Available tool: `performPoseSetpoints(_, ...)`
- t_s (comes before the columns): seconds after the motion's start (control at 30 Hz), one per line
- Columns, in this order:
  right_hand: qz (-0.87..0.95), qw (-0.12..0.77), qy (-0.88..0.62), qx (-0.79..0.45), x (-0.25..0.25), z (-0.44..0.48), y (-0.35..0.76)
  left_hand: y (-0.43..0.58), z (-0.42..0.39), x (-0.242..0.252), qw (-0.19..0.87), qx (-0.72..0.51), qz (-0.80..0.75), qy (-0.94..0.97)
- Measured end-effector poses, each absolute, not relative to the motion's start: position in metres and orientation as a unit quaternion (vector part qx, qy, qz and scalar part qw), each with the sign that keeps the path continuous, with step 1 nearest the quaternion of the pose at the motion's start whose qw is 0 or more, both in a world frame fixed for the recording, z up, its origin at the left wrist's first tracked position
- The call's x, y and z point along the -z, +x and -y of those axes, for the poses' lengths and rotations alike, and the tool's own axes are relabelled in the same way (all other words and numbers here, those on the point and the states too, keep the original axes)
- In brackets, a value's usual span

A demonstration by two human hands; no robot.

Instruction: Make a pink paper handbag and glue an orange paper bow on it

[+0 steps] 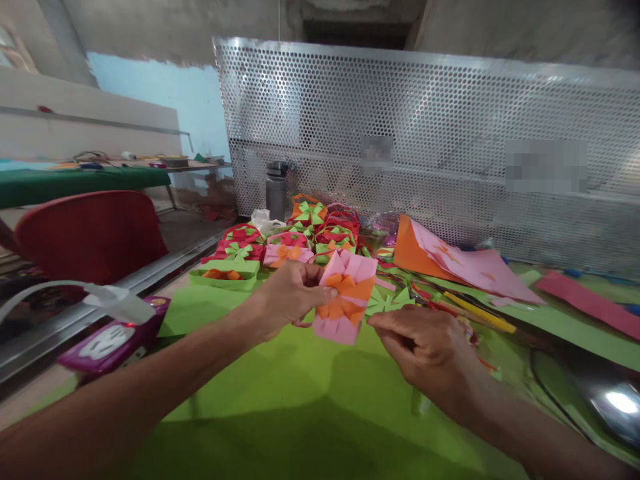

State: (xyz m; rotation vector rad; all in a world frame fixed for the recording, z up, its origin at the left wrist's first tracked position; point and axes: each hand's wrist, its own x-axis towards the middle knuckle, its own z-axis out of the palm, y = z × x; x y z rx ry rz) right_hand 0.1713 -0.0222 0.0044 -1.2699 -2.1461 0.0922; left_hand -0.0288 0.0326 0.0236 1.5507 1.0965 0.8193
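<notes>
My left hand (295, 293) is closed on a small pink paper gift bag (359, 267) with an orange paper flower (345, 293) on its front. The thumb presses on the flower, and the bag is held tilted above the green table surface. Just right of the bag, my right hand (425, 340) is closed with its fingers curled inward. Whatever lies in those fingers, if anything, is hidden. Beyond my right hand lies a light green paper flower (389, 301). Behind the held bag stand several small decorated paper bags (239, 252) in red, pink, green and orange.
A yellow cutter (480, 312) and pink and orange sheets (465, 257) lie at the right. A purple power strip (117, 340) with a white plug sits at the left, near a red chair (93, 233). A grey bottle (275, 190) stands before a perforated metal panel (425, 113).
</notes>
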Motion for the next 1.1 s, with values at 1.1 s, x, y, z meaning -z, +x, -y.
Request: performPoseSetpoints(1.1,0.584,0.416,-0.428,-0.551,0.009,0.010,0.156,-0.021,-0.031,-0.009,0.556,-0.360,-0.428,0.615)
